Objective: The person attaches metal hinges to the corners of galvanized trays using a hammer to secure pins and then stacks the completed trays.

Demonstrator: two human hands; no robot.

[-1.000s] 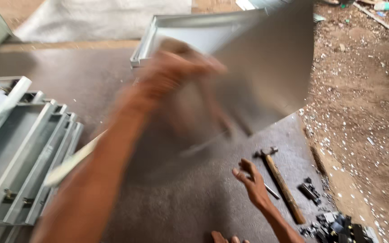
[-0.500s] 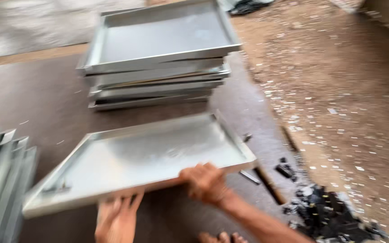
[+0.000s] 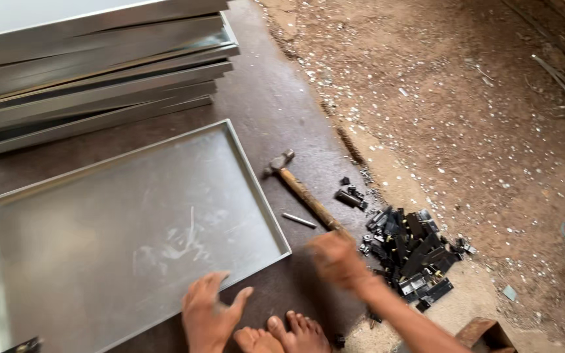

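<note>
A shallow grey sheet-metal tray point(image 3: 119, 229) lies flat on the dark mat, open side up. My left hand point(image 3: 210, 314) hovers at its near edge with the fingers spread and holds nothing. My right hand point(image 3: 338, 258) is blurred and sits at the near end of the wooden handle of a hammer point(image 3: 299, 189), which lies on the mat just right of the tray. Whether it grips the handle cannot be made out. A short metal pin point(image 3: 299, 220) lies between the tray and the hammer.
A stack of the same trays point(image 3: 99, 72) stands at the back left. A pile of small black metal parts point(image 3: 413, 252) lies right of the hammer. My bare toes point(image 3: 282, 333) rest at the bottom edge. Dirt floor strewn with metal chips point(image 3: 479, 98) lies to the right.
The tray, held at its near edge by both hands, now lies flat and released. My right hand has gone right to the hammer's handle; the view has tilted down.
</note>
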